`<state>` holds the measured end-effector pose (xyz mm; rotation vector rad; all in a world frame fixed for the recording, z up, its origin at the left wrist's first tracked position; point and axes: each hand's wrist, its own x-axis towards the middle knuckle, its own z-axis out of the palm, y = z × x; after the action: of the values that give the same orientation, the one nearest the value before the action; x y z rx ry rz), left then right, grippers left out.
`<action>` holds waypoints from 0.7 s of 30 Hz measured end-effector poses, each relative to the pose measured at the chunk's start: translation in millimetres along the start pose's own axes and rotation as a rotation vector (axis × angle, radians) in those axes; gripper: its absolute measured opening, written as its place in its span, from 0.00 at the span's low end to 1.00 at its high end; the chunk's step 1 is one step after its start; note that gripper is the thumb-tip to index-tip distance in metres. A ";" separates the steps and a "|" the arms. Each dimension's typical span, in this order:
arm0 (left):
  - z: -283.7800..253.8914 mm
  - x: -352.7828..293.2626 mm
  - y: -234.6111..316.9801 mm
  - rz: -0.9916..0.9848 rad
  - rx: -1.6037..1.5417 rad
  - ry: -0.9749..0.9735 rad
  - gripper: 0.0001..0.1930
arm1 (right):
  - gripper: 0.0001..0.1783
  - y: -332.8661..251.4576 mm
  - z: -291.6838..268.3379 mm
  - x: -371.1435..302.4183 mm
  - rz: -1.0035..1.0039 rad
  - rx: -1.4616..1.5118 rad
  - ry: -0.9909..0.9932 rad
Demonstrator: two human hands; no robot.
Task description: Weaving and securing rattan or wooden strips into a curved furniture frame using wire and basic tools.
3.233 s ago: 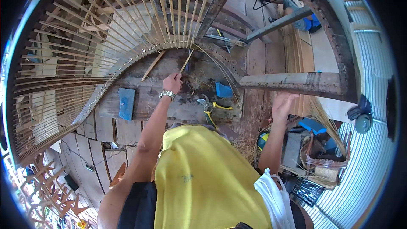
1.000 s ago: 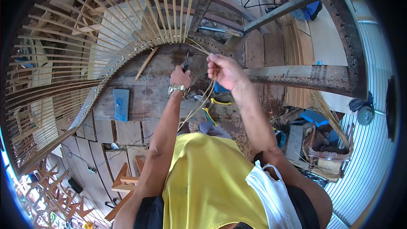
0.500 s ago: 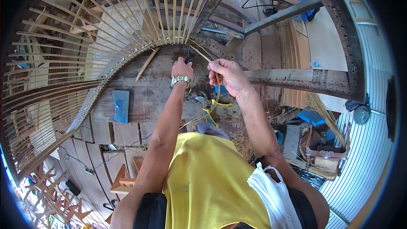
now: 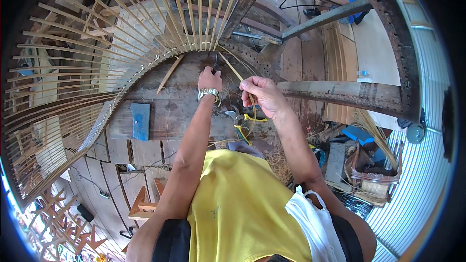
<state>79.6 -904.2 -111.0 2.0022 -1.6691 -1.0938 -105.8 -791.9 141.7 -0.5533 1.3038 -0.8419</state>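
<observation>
Cane strip (image 4: pixel 231 67): slanting up-left from the right hand's (image 4: pixel 264 96) fingers toward the drilled rim (image 4: pixel 249 55); right hand nearer, pinching it.
Left hand (image 4: pixel 209 80): lying left of the strip, fingers gripping one slim dark tool (image 4: pixel 216 61), its shaft pointing rimward.
Boards (image 4: pixel 187 111), count: one shears (image 4: pixel 239 118), one loose stick (image 4: pixel 171 73), one blue block (image 4: pixel 140 122) lying leftward.

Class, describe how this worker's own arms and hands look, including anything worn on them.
The left hand and right hand are ungloved. A shiny silvery-gold metal band, perhaps a watch, circles the left wrist; the right wrist is bare. No sleeves cover the forearms. Dark fabric flanks the yellow top near the upper arms.
</observation>
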 end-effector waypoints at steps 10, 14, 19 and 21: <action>5.7 -2.8 5.0 -0.006 -0.012 0.028 0.24 | 0.13 -0.8 -10.7 -1.3 0.016 -0.019 -0.004; 6.5 0.0 7.0 0.019 -0.014 0.033 0.23 | 0.13 1.1 -13.0 -1.7 0.020 -0.020 0.004; 12.3 3.8 2.4 0.039 -0.029 0.066 0.23 | 0.14 1.1 -12.1 -0.5 0.031 -0.028 -0.001; 11.8 7.1 2.7 0.039 -0.032 0.062 0.23 | 0.13 -0.8 -12.7 0.8 0.032 -0.030 -0.004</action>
<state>69.5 -908.9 -119.4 1.9555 -1.6420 -1.0275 -118.3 -791.8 139.2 -0.5562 1.3202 -0.7953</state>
